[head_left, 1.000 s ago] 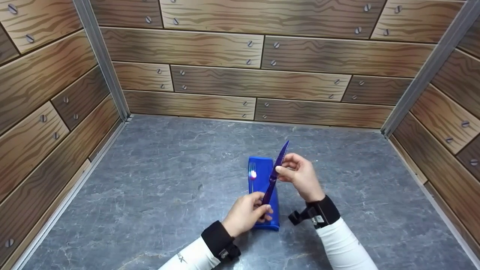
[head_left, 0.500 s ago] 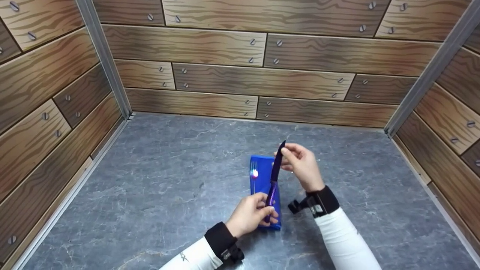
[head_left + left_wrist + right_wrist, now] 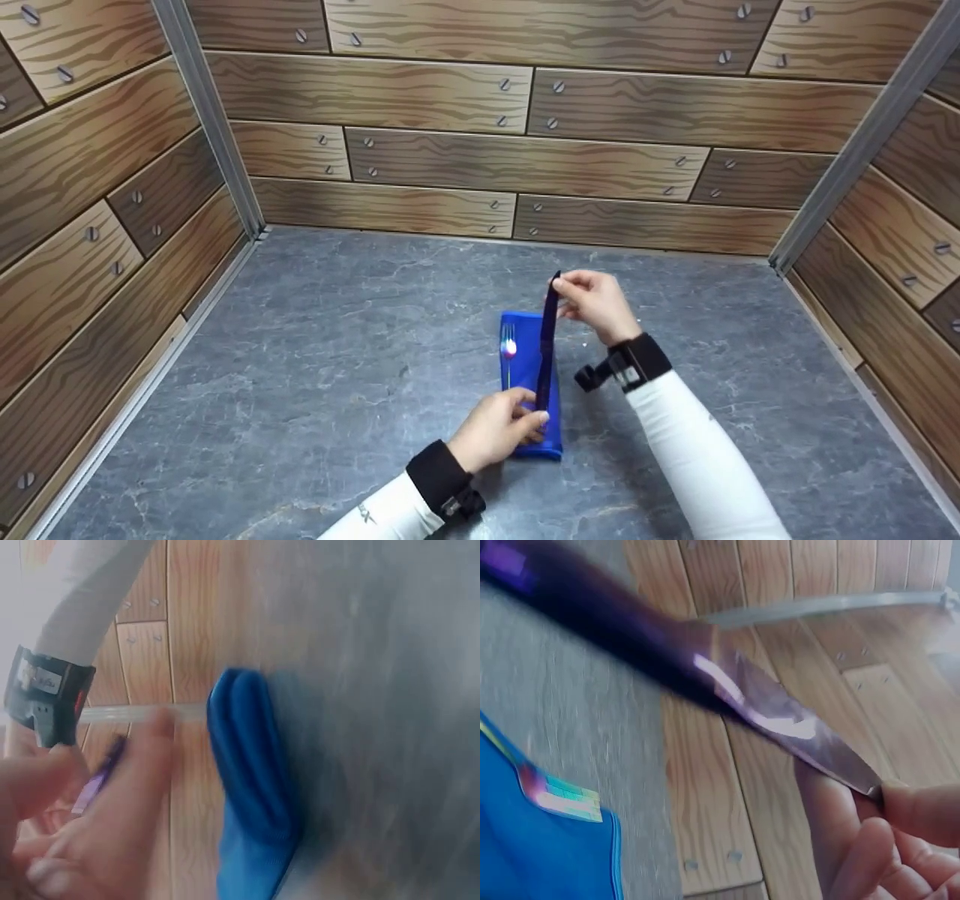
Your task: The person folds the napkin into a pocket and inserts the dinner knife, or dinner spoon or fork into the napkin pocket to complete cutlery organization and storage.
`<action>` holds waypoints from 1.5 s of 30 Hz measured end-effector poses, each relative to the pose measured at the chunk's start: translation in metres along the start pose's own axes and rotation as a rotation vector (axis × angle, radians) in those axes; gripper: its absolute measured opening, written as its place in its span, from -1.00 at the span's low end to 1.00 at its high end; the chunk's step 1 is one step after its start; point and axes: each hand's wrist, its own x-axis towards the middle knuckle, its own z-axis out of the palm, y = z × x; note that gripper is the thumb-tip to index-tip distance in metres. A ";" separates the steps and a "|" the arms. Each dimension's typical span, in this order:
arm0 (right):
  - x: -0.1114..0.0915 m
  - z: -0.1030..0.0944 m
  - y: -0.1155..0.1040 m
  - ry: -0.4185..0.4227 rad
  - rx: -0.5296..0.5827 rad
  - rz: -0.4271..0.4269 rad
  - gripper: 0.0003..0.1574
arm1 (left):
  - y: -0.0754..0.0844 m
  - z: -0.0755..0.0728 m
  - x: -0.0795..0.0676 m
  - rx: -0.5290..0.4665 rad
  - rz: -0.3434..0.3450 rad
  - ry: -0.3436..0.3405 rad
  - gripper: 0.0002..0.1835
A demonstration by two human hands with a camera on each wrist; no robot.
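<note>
A dark purple table knife [image 3: 548, 337] is held up over a folded blue cloth [image 3: 526, 328], blade pointing away. My left hand [image 3: 491, 427] pinches the handle near its end. My right hand [image 3: 602, 304] pinches the blade's tip between thumb and fingers, as the right wrist view also shows with the shiny blade [image 3: 772, 716]. A rainbow-coloured fork [image 3: 509, 351] lies along the left side of the cloth; my left hand hides its lower handle. In the left wrist view, the cloth [image 3: 251, 757] shows thick rounded folds, while the fingers are blurred.
The cloth rests on a grey marbled tabletop [image 3: 360, 360]. Wood-patterned panels [image 3: 450, 157] stand at the back and both sides, joined by grey metal corner strips [image 3: 210, 120]. Each wrist wears a black band with a small camera [image 3: 592, 376].
My right hand has slid up the blade to its tip. The knife has turned in my hands and swung more upright in view, its tip shifting left. The fork and cloth stay put.
</note>
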 end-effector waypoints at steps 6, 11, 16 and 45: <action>0.033 -0.008 0.002 0.113 0.012 0.013 -0.58 | 0.002 -0.002 -0.010 0.757 0.158 0.069 -0.73; 0.053 -0.011 0.007 0.194 0.006 0.001 -0.55 | 0.003 0.003 -0.015 1.024 0.181 0.013 -0.63; 0.065 -0.010 0.018 0.254 0.040 0.030 -0.56 | 0.001 0.006 -0.015 1.082 0.195 0.019 -0.68; 0.068 0.012 0.072 -0.063 -0.269 0.137 -0.38 | 0.000 0.007 -0.012 1.114 0.199 0.044 -0.80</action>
